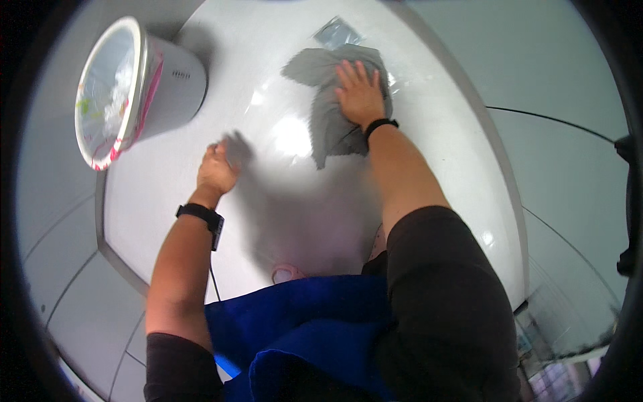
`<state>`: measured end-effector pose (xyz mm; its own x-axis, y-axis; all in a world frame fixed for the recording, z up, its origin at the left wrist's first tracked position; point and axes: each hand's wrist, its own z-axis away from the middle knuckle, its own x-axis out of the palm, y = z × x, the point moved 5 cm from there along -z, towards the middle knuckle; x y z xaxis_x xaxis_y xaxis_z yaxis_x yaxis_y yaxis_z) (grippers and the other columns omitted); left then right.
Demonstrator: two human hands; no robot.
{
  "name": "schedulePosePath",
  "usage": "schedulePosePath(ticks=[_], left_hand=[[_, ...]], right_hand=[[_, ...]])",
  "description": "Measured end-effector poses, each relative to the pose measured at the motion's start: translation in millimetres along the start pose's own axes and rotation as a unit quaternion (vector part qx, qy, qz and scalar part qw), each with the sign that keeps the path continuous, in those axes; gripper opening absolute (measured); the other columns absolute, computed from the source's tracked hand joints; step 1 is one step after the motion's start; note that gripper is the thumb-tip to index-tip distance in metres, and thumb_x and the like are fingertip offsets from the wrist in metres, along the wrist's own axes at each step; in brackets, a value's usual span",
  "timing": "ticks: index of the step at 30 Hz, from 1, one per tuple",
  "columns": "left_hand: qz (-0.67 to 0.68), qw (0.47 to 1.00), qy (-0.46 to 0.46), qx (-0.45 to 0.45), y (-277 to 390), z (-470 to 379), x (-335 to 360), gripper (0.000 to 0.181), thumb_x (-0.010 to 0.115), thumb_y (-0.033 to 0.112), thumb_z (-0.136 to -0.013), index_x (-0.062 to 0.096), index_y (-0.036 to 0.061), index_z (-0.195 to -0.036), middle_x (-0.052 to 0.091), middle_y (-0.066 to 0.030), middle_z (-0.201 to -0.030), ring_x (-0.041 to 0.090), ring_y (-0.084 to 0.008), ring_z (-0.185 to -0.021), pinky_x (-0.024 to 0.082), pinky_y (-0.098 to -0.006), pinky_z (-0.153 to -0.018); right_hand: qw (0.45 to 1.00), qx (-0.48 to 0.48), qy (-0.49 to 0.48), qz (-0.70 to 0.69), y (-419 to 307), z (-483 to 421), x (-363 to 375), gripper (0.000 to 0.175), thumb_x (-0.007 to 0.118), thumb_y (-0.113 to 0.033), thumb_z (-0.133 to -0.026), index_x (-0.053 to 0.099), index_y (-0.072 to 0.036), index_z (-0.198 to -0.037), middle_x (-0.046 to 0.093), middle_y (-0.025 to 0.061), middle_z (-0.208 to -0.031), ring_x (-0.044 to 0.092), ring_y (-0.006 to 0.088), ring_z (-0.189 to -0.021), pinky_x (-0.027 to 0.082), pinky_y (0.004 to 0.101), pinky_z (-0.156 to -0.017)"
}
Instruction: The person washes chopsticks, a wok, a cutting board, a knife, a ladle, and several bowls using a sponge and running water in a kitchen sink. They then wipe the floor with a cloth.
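Note:
My right hand (360, 95) lies flat with spread fingers on a grey cloth (329, 120), which is spread unevenly over a glossy white surface (271, 65). Just beyond the cloth's far edge lies a clear, crinkled plastic packet (338, 33). My left hand (217, 168) hovers to the left of the cloth with its fingers loosely curled; whether anything is in it cannot be made out. Both wrists wear black bands.
A white bin (176, 80) with a plastic liner stands at the upper left, with crumpled clear plastic inside. Grey panels (542, 65) border the white surface on the right and left. A pink shoe (286, 273) shows beyond the blue apron (301, 311).

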<state>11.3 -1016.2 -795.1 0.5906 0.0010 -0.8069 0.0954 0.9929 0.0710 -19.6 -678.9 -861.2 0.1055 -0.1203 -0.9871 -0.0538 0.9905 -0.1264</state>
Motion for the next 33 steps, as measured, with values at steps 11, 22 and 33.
schedulePosePath(ticks=[11,22,33], left_hand=[[-0.100,0.988,-0.114,0.042,46.5,-37.7,33.5,0.085,0.065,0.039,-0.079,0.017,0.0189,-0.145,0.022,-0.0238,-0.145,0.031,-0.0342,-0.132,0.035,-0.0399,-0.105],[-0.112,0.986,-0.096,-0.078,20.0,-32.7,68.0,0.132,0.089,0.022,-0.053,-0.005,0.0250,-0.146,0.001,-0.0349,-0.144,0.018,-0.0432,-0.136,0.040,-0.0371,-0.102],[-0.119,0.984,-0.118,-0.056,16.1,-36.0,66.0,0.129,0.088,0.018,-0.054,-0.002,0.0246,-0.146,0.000,-0.0351,-0.144,0.016,-0.0420,-0.136,0.044,-0.0346,-0.098]], right_hand=[[0.866,0.147,0.090,-0.469,38.8,184.0,-80.0,0.045,0.036,-0.028,-0.098,0.044,0.001,-0.131,0.047,0.0219,-0.132,0.045,0.0339,-0.122,0.031,0.0362,-0.105],[0.820,0.539,-0.052,-0.186,1.4,360.7,66.3,0.136,0.076,-0.063,-0.055,0.001,0.015,-0.137,-0.004,0.0355,-0.144,-0.006,0.0450,-0.136,0.004,0.0594,-0.107],[0.859,0.483,-0.160,-0.060,138.6,220.1,24.6,0.146,0.081,-0.061,-0.047,-0.007,0.008,-0.140,0.000,0.0369,-0.144,-0.004,0.0465,-0.136,0.002,0.0548,-0.109]])
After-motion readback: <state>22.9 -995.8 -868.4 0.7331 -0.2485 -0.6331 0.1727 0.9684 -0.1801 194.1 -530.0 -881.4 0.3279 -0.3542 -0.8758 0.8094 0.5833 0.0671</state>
